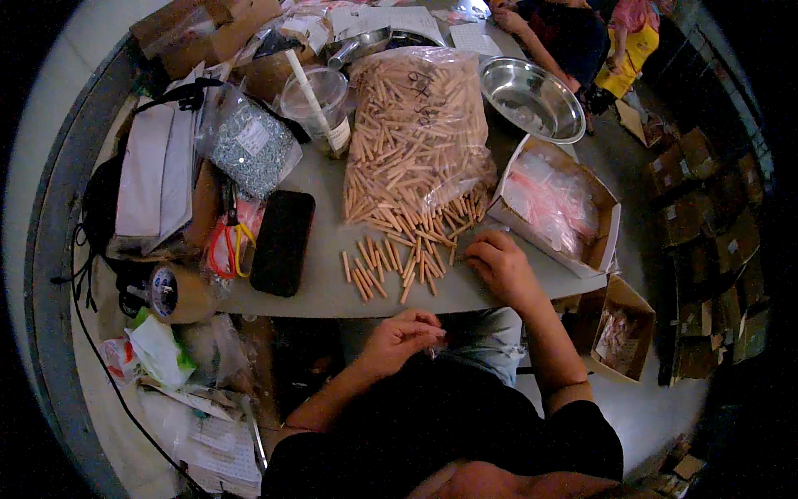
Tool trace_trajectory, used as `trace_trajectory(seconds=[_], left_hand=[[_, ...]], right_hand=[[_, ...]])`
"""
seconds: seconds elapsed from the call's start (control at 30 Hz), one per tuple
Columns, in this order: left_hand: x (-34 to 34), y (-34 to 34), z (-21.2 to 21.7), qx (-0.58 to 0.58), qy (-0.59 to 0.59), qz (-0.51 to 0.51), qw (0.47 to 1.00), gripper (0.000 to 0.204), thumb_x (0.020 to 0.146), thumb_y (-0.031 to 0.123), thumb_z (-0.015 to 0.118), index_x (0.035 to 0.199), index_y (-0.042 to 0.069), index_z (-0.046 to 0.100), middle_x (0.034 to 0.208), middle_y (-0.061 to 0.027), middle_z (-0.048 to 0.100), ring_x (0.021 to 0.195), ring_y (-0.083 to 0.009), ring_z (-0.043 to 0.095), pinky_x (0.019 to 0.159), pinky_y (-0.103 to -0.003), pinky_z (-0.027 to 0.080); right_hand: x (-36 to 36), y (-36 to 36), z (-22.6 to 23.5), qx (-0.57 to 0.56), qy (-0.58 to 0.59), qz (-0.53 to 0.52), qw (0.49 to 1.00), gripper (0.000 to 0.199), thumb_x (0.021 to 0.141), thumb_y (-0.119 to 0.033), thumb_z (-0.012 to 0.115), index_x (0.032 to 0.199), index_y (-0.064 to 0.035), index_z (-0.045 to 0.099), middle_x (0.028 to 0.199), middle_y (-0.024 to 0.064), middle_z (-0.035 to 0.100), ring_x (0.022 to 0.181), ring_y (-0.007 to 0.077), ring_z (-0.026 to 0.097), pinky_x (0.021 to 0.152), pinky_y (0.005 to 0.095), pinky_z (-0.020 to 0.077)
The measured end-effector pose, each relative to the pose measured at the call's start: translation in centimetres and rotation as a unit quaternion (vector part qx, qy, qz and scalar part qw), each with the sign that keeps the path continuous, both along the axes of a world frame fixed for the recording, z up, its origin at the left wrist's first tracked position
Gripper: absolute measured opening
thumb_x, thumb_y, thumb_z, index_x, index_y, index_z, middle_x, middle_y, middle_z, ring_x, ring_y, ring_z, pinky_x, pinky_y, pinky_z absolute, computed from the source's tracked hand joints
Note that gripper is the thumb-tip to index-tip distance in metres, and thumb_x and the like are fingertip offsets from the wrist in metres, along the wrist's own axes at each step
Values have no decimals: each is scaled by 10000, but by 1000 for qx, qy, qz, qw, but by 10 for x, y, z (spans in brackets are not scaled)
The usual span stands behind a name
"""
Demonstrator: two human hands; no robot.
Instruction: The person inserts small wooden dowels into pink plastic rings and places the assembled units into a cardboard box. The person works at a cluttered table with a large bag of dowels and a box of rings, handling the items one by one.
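Observation:
My left hand is over my lap in front of the table edge, its fingers pinched on what looks like a small clear plastic bag, mostly hidden. On the tabletop, my right hand has curled fingers at the right side of loose wooden dowels; whatever it holds is hidden. These short dowels spill from the mouth of a large clear bag full of them. Right of that bag, an open cardboard box contains small clear plastic bags with red marks.
Left on the table are a black phone, red-and-yellow-handled pliers, a bag of metal screws and a plastic cup. A steel bowl sits far right, near another person's arm. Lower right stands another box.

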State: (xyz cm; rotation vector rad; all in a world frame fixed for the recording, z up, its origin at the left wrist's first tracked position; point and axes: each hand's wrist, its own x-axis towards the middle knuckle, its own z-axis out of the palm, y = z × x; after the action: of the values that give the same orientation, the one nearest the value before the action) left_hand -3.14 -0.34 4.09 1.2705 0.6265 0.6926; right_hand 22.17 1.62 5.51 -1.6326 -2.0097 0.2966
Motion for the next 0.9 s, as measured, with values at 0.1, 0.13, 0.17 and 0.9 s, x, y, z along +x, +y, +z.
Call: trace_trajectory(seconds=[0.1,0.13,0.17,0.9], left_hand=[[1,5,-6,50,1,-68,996,161,863,121,673,775,-12,644,909,-83,645,775,-109,588,707,-248,476],[1,5,-8,17,-2,-77,997,158,862,127,676,787,-5,632,891,-70,635,770,-106,583,703,-246,474],[2,4,-10,-16,-6,-85,996,157,862,132,679,799,1,620,872,-57,625,765,-104,578,700,-243,472],[21,-7,-48,-12,55,-190,980,273,840,240,712,957,61,544,807,14,518,741,-73,479,659,-230,416]], right_hand=[[1,4,2,8,2,41,999,143,772,-45,655,911,-76,647,981,131,616,906,343,601,772,399,502],[2,5,4,-10,4,46,999,157,773,-44,653,927,-76,649,986,133,614,910,344,600,776,399,503],[3,5,7,-28,7,52,998,172,775,-42,650,943,-75,650,992,136,613,914,344,600,780,399,503],[4,10,10,17,-20,45,999,114,780,-80,671,893,-61,663,1063,133,590,987,321,578,818,383,490]])
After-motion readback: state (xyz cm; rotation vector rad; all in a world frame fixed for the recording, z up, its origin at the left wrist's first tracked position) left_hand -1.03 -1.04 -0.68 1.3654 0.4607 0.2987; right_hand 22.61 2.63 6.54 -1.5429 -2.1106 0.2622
